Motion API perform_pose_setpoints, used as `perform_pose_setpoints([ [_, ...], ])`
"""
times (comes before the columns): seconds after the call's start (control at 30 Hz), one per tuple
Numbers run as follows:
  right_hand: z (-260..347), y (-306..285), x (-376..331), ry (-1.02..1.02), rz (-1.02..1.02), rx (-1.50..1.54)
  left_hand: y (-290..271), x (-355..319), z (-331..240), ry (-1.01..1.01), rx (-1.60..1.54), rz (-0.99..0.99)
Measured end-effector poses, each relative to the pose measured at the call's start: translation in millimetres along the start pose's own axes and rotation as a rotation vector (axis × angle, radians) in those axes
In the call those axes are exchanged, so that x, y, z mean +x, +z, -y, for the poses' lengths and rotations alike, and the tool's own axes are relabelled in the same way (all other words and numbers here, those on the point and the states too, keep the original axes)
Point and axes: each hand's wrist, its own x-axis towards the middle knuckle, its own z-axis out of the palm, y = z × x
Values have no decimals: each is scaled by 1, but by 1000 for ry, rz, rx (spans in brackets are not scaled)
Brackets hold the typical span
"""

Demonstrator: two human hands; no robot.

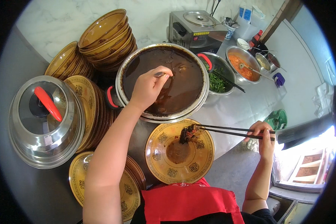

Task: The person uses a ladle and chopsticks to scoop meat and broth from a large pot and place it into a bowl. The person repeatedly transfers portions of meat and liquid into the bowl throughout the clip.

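My left hand [148, 86] is closed around a metal ladle handle [159, 74] above a big pot [119, 83] of dark brown broth [145, 67]; the ladle's head is hidden. In my right hand [262, 137] is a pair of long black chopsticks [227, 130]. Their far ends grip a dark chunk of food [188, 134], perhaps meat, over a wide yellow-brown patterned bowl [155, 158]. A little brown liquid [177, 152] pools at the bottom of this bowl. The bowl stands just in front of the pot, close to my red apron [192, 201].
Stacked brown bowls [104, 33] and patterned bowls [78, 89] fill the left side. A steel lid [44, 143] with a red handle lies there. Right of the pot are chopped greens [218, 76], a bowl of reddish food [246, 67] and small containers [263, 61]; a steel cooker [192, 28] stands behind.
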Motion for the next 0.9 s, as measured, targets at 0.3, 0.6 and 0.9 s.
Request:
perform_pose_setpoints([
  [0.3, 7, -2, 3, -21, -112, 150, -39, -14, -3, -190, -447, 84],
  [0.6, 11, 7, 22, -55, -118, 246, -72, -20, -23, -306, -521, -41],
  [0.9, 12, 50, 41, -100, 7, 155, -78, -19, -40, -303, -472, -116],
])
